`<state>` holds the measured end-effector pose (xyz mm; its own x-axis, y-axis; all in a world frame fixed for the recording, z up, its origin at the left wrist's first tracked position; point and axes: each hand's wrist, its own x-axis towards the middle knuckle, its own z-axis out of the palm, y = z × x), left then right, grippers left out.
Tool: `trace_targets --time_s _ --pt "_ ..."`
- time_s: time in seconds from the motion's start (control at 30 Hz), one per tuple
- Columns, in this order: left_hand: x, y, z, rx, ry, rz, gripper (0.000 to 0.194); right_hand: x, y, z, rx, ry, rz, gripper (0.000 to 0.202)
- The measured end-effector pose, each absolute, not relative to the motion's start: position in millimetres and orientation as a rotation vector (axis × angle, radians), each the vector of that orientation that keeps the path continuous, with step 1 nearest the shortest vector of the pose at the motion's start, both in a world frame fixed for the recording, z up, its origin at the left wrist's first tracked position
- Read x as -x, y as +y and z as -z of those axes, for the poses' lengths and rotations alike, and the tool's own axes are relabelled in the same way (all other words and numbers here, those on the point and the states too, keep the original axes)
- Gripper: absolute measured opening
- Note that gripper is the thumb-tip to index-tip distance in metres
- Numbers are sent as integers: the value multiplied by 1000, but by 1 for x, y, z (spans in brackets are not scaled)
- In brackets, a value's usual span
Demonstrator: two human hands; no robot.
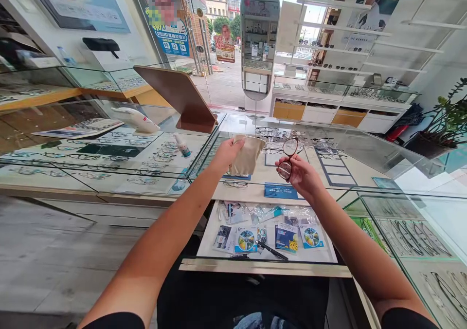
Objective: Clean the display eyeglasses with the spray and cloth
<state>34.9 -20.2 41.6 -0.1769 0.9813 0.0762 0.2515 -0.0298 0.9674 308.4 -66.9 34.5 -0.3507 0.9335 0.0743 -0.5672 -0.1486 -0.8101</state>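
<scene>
Nearest, inside the open drawer (265,267), see a black pen (273,251) among packets and a blue booklet (286,237). Beyond the drawer, raised, find a beige cleaning cloth (248,159) pinched in the closed left hand (228,154), and round-rimmed eyeglasses (285,169) gripped at the lower rim by curled fingers of the right hand (305,177); might slip or twist from so one-sided a hold, or smear under stray fingertips. Farther past the drawer, note an oval mirror (260,37).
</scene>
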Motion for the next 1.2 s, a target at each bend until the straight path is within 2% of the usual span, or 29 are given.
trace_targets --time_s 0.07,0.3,0.43,0.63,0.9,1.1,1.2 --pt "-49 -21 -60 -1272 1331 -1312 43 -306 -67 -51 546 -953 -1736 25" --pt "-93 -34 -141 -1423 986 -1542 13 -293 -64 -133 416 -1064 -1573 18" --pt "-104 -53 -157 -1454 827 -1660 20 -284 -63 -156 384 -1093 -1428 16" --pt "-100 -72 -153 -1438 739 -1572 26 -273 -65 -150 454 -1102 -1268 20" --pt "-97 -85 -153 -1588 800 -1392 31 -271 -69 -140 427 -1079 -1266 24" --pt "-99 -89 -149 -1614 826 -1383 31 -266 -75 -135 392 -1074 -1255 26" --pt "-100 -92 -149 -1612 786 -1341 37 -265 -78 -133 385 -1067 -1273 27"
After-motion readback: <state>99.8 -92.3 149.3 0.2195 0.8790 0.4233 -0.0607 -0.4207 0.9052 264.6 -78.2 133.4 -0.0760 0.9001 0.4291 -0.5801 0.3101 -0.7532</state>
